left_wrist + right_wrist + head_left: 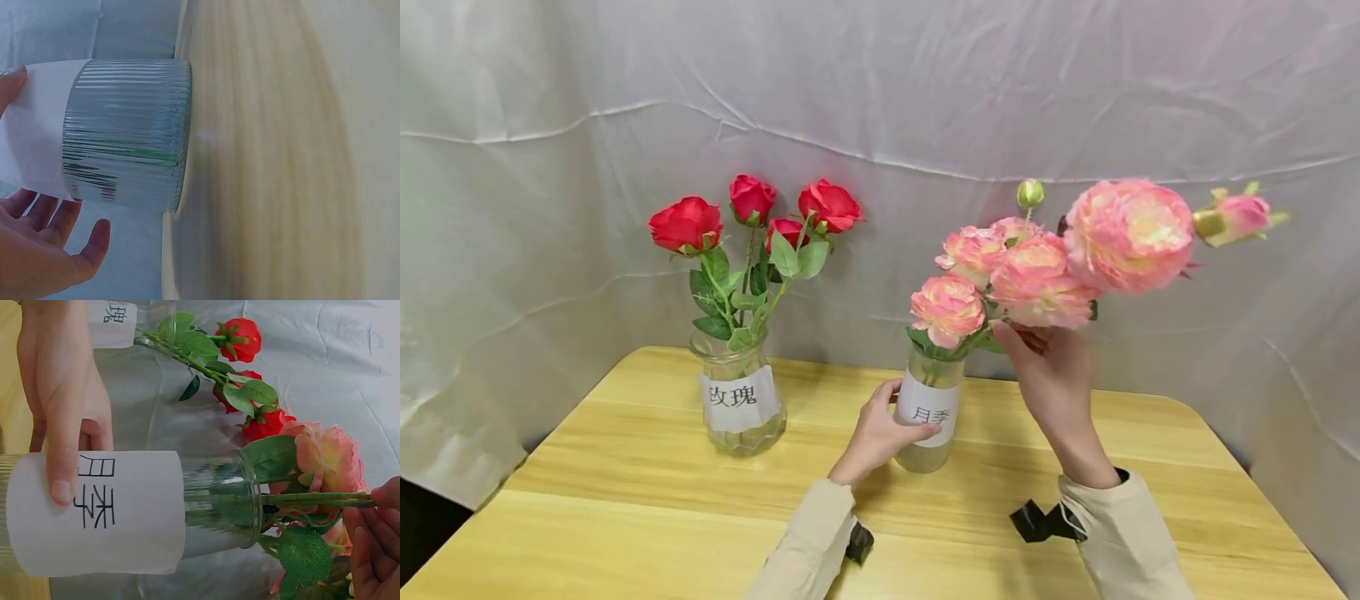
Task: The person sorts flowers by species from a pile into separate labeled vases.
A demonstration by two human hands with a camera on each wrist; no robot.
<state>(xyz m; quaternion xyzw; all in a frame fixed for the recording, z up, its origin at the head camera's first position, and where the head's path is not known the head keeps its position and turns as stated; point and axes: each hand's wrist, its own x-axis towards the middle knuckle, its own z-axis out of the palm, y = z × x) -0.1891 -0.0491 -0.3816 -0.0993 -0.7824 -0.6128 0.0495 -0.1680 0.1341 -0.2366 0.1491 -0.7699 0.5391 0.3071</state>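
A ribbed glass vase (922, 457) with a white paper label (134, 512) stands upright on the table. My left hand (882, 427) grips it round the label, thumb in front and fingers behind. Several pink flowers (947, 310) lean out of its mouth to the right, along with a green bud (1031, 193). My right hand (1060, 375) pinches green stems (319, 501) between thumb and fingers just above the rim. The large pink bloom (1131, 236) and a pink bud (1240, 218) rise above that hand. Inside the glass, a green stem end (150, 156) shows near the bottom.
To the left stands another glass vase (745, 437), labelled too, with several red roses (687, 223) in it. Both vases are on a yellow wooden table (647, 508). A pale grey curtain (880, 92) hangs behind. Black straps (1033, 522) dangle by the sleeves.
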